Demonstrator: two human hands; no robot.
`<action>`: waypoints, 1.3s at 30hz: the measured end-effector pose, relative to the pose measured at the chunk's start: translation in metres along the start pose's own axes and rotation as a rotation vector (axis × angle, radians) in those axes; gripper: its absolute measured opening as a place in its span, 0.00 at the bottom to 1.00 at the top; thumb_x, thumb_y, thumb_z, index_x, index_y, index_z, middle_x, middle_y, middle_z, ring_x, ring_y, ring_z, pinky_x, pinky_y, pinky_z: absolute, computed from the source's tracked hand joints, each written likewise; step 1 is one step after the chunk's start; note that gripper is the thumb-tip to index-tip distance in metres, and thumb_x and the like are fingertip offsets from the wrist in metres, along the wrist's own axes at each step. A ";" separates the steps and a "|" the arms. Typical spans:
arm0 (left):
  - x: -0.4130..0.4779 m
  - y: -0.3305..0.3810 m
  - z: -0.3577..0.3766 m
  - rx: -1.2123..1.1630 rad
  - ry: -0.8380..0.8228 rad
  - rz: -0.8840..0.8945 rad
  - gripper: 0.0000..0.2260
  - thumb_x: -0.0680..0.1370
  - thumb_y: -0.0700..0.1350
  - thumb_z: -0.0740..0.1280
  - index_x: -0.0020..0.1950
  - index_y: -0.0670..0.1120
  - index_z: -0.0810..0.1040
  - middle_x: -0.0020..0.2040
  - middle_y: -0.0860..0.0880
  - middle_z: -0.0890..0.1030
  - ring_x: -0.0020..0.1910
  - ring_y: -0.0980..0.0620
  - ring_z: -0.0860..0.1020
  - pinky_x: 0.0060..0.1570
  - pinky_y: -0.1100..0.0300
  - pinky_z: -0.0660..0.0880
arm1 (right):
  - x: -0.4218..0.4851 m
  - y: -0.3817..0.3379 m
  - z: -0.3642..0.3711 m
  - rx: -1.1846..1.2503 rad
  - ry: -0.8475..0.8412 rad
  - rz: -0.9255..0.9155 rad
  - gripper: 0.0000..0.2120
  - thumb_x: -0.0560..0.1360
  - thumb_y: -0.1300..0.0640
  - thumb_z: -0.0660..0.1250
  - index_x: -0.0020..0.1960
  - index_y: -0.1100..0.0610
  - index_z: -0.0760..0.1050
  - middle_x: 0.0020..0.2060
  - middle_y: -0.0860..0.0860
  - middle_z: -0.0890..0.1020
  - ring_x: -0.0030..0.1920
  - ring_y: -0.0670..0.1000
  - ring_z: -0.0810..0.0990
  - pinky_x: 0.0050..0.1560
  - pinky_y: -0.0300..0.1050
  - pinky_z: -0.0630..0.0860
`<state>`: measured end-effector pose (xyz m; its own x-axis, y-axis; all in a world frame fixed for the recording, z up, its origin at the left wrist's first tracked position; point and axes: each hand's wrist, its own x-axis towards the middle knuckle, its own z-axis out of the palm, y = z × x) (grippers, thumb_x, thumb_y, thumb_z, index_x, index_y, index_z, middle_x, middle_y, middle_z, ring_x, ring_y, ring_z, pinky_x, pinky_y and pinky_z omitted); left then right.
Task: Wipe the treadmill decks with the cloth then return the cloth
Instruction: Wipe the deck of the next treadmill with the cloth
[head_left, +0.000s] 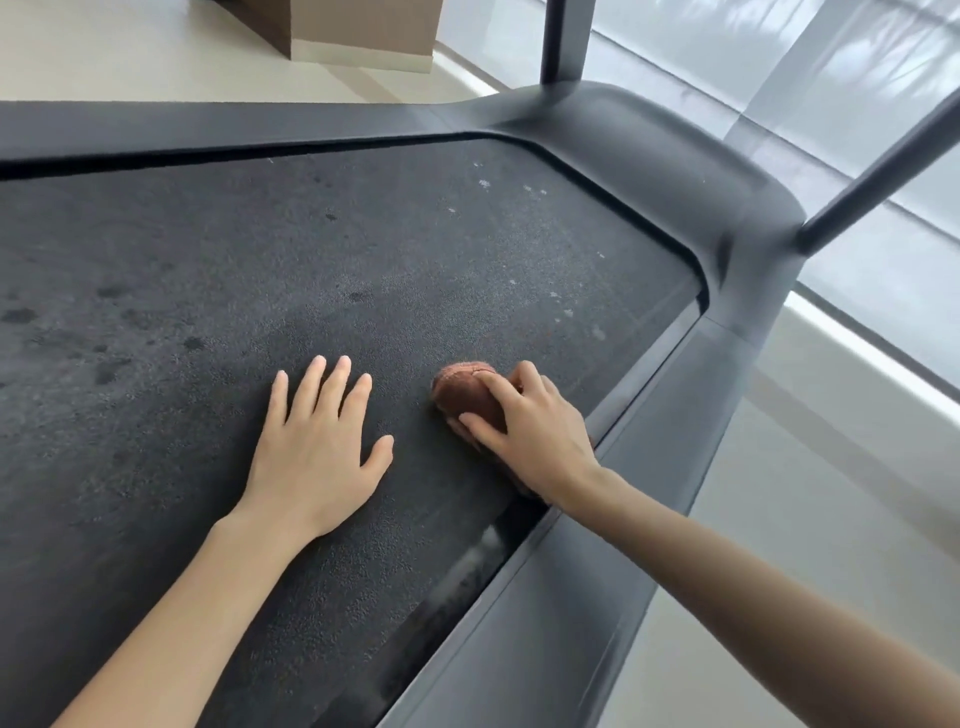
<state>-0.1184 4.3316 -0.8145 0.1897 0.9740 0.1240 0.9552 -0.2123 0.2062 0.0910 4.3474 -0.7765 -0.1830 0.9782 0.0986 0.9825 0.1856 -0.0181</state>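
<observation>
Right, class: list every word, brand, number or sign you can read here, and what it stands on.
None: no text can be read. The treadmill belt shows only specks and spots, its frame no logo, and the cloth in the right hand no label.

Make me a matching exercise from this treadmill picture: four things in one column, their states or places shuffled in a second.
1 left hand
2 right hand
3 cloth
4 dark spots

A brown, bunched up
B flat on the belt, fingers spread
C scattered over the belt's left part
D gripping the cloth

Pairs: 1-B, 2-D, 3-A, 4-C.
</observation>
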 end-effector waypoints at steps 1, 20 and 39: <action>0.002 0.000 0.000 0.005 -0.015 0.007 0.30 0.78 0.58 0.53 0.75 0.42 0.59 0.76 0.43 0.57 0.76 0.43 0.52 0.73 0.43 0.47 | 0.001 0.001 -0.002 0.008 -0.007 -0.004 0.23 0.75 0.38 0.60 0.66 0.49 0.69 0.53 0.53 0.69 0.55 0.56 0.71 0.48 0.48 0.72; 0.127 0.071 0.027 0.041 -0.069 0.149 0.31 0.77 0.62 0.45 0.77 0.49 0.48 0.78 0.50 0.48 0.76 0.51 0.43 0.74 0.47 0.42 | 0.146 0.186 0.021 -0.030 0.165 0.133 0.24 0.74 0.37 0.61 0.62 0.52 0.73 0.51 0.55 0.73 0.54 0.59 0.74 0.46 0.51 0.74; 0.121 0.085 0.027 0.112 -0.112 0.021 0.29 0.78 0.65 0.43 0.76 0.54 0.48 0.77 0.56 0.48 0.75 0.58 0.43 0.73 0.55 0.42 | 0.193 0.227 0.026 0.043 0.186 -0.304 0.21 0.73 0.38 0.63 0.59 0.50 0.75 0.48 0.54 0.74 0.48 0.57 0.75 0.34 0.45 0.69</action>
<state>-0.0077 4.4337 -0.8080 0.2284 0.9734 0.0170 0.9688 -0.2290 0.0947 0.2773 4.5803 -0.7877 -0.4527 0.8450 0.2848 0.8812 0.4727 -0.0019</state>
